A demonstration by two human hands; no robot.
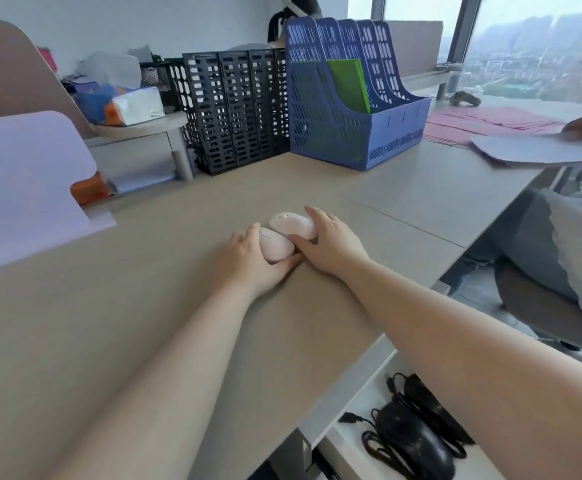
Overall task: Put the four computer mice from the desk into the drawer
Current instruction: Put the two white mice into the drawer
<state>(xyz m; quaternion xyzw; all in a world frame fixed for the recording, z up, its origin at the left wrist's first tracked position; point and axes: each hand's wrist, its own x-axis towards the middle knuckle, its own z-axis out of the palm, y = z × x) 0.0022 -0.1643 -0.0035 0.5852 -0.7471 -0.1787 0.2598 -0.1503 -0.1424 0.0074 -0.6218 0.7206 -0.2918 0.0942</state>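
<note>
Two pale pink mice lie side by side on the beige desk (pixel 144 306), touching each other. My left hand (pixel 251 261) wraps around the nearer, left pink mouse (pixel 275 245). My right hand (pixel 331 247) grips the farther, right pink mouse (pixel 291 225) from its right side. Under the desk edge at the lower right the white drawer (pixel 351 445) stands open. A black wired mouse (pixel 417 441) lies in it with its coiled cable. A second black mouse (pixel 421 389) lies behind it, partly hidden by my right forearm.
A black file rack (pixel 234 109) and a blue file rack (pixel 345 98) with a green folder stand at the back of the desk. A lilac divider (pixel 22 188) stands at the left. Another person sits at the right, holding a lilac sheet (pixel 539 150).
</note>
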